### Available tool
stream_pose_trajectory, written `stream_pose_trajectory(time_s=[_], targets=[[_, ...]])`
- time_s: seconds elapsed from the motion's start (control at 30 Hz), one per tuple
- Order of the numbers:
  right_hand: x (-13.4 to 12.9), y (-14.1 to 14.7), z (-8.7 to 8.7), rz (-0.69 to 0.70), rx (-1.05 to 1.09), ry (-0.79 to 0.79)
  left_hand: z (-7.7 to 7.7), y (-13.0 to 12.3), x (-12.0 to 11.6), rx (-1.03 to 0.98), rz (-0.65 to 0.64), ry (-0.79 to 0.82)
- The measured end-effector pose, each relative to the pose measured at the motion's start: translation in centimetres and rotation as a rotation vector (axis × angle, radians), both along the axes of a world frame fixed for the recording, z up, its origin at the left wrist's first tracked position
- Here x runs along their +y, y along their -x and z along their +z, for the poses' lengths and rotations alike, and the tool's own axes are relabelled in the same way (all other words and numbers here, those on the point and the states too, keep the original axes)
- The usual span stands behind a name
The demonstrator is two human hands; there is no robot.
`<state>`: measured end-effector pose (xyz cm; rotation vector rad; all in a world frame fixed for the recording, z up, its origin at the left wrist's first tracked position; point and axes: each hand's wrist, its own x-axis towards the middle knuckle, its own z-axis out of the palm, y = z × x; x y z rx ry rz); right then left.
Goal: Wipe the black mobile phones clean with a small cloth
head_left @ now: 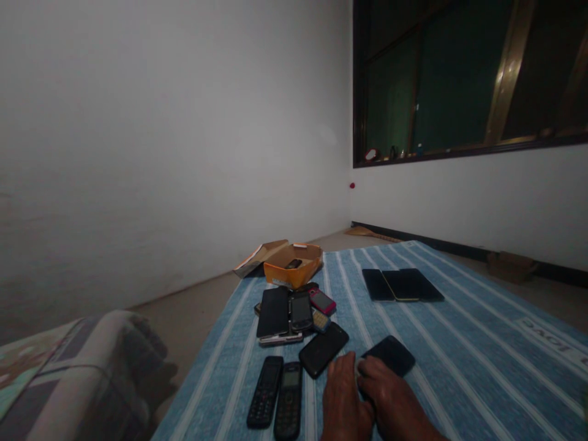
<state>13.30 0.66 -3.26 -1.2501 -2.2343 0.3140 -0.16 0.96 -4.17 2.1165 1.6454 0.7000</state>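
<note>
My left hand (342, 398) is at the near edge, its fingers bent and held together. Right beside it my right hand (390, 392) curls its fingers inward; the hands meet, and whatever may be between them is hidden. A dark smartphone (391, 354) lies just beyond my right hand, partly covered by its fingers. Past my left hand lies a black phone (324, 349), set at a slant. To the left, two keypad phones, a black one (265, 392) and a cordless-looking one (288, 401), lie side by side.
Farther back is a pile of phones, including a black one (273, 312), a grey one (301, 311) and a pink one (323, 301). Behind it an orange box (294, 269) stands open with a phone inside. Dark flat devices (404, 285) lie right on the blue striped cloth (463, 349).
</note>
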Motion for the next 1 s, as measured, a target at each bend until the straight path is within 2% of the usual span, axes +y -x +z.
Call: stream_pose_trajectory(time_s=[0.23,0.4,0.8,1.0], targets=[[0.3,0.0,0.4,-0.019,0.019,-0.002,0.5,-0.1,-0.2,-0.025,-0.003,-0.001],[-0.2,-0.1,0.8,-0.011,-0.008,0.049,0.3,-0.1,0.0,-0.016,-0.007,-0.014],[0.3,-0.1,0.9,-0.023,0.008,0.042,-0.2,0.0,0.1,-0.053,-0.024,-0.053],[0.4,-0.3,0.9,-0.066,0.041,0.038,1.5,-0.5,-0.4,-0.058,0.006,-0.011]])
